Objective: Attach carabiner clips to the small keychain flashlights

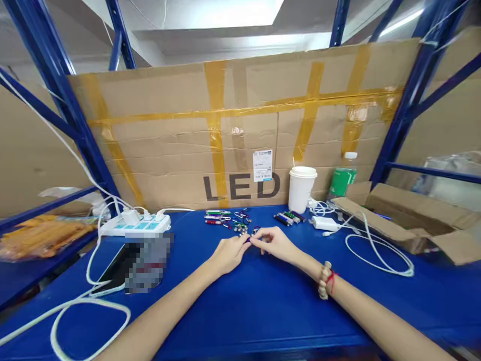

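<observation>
My left hand (230, 252) and my right hand (275, 242) meet over the middle of the blue table. Their fingertips pinch together on a small dark purple piece (248, 239), mostly covered by the fingers, so its kind cannot be made out. Just beyond the hands lie small shiny metal parts (240, 228) and several coloured clips (243, 215). Slim tubes in red, silver and green (216, 217) sit in a group to the left of these. Farther right, another row of slim tubes (289, 218) in dark, silver and green lies side by side.
A white cup (301, 189) and a green-labelled bottle (342, 176) stand at the back right. Beside them are a white adapter (323, 223) with looped cable and an open cardboard box (409, 213). On the left are a power strip (137, 225), a phone (119, 263) and white cables.
</observation>
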The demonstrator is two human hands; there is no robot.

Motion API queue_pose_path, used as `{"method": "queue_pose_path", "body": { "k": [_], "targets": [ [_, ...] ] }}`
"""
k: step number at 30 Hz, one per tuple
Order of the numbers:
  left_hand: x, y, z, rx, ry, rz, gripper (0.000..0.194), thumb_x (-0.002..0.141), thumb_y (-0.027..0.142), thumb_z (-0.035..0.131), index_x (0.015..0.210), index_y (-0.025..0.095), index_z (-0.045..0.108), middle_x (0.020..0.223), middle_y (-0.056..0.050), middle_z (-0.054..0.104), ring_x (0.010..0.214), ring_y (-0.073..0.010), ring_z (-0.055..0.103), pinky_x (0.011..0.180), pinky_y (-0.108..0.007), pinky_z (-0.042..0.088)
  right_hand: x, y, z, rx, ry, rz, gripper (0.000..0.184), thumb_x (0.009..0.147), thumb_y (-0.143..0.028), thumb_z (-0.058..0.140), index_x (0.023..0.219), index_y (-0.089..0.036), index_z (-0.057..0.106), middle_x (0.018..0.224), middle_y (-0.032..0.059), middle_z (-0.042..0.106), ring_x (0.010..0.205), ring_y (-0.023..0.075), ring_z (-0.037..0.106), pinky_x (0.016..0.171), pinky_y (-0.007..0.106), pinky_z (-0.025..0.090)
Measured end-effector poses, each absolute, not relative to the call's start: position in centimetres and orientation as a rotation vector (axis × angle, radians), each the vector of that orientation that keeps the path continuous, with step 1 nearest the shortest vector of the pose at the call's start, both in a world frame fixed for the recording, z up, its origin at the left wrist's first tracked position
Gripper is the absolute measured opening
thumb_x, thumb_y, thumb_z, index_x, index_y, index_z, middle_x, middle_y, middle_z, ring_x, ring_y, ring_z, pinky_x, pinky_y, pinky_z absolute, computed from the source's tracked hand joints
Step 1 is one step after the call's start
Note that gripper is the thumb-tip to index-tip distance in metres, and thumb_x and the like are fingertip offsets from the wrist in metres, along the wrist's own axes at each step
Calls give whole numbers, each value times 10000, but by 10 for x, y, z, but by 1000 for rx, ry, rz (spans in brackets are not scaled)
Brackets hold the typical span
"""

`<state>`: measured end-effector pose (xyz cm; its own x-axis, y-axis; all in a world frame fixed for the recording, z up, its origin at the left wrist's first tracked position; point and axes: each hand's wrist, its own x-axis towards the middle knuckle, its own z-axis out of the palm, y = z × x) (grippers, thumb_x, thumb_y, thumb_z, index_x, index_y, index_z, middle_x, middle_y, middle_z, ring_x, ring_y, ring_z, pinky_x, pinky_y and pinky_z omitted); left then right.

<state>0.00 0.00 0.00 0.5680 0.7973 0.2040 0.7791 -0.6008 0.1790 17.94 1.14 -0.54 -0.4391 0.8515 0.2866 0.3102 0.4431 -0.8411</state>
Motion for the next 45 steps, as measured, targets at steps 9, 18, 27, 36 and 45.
{"method": "queue_pose_path", "body": {
  "k": [9, 18, 27, 36, 45],
  "targets": [
    [-1, -5, 3, 2723, 1372, 436, 339, 925, 388, 179, 1049, 187, 423, 995, -21, 569, 904, -193, 553, 718, -292, 403, 184, 4, 12, -1032, -2062, 868, 397, 825, -478, 443, 845, -113, 598, 757, 25, 589, 499, 61, 515, 508, 192, 392],
    [-2, -6, 3, 2733, 1370, 412, 375, 921, 413, 164, 1089, 214, 433, 972, -20, 573, 895, -186, 552, 757, -306, 406, 214, 12, 29, -1613, -2228, -44, 180, 811, -344, 485, 852, -275, 647, 795, -66, 624, 778, 123, 570, 583, 234, 314],
    [-2, -8, 7, 2730, 1366, 387, 382, 921, 397, 181, 1114, 200, 446, 1004, -30, 572, 929, -181, 549, 797, -307, 410, 225, 7, 39, -1806, -2310, -26, 127, 797, -281, 533, 807, -253, 656, 872, -70, 624, 860, 121, 563, 622, 228, 336],
    [-2, -10, 6, 2734, 1373, 395, 383, 921, 409, 172, 1089, 208, 451, 992, -30, 577, 912, -180, 556, 777, -298, 412, 232, 8, 40, -1962, -2371, -18, 197, 782, -202, 557, 928, -284, 660, 975, -43, 614, 953, 156, 550, 670, 229, 374],
    [-1, -8, 7, 2773, 1363, 383, 400, 920, 424, 158, 1092, 205, 445, 975, -24, 579, 881, -197, 561, 747, -318, 422, 234, 10, 40, -1938, -2398, 65, 154, 783, -265, 561, 886, -303, 668, 933, -52, 623, 930, 152, 558, 629, 229, 366]
  ]
}}
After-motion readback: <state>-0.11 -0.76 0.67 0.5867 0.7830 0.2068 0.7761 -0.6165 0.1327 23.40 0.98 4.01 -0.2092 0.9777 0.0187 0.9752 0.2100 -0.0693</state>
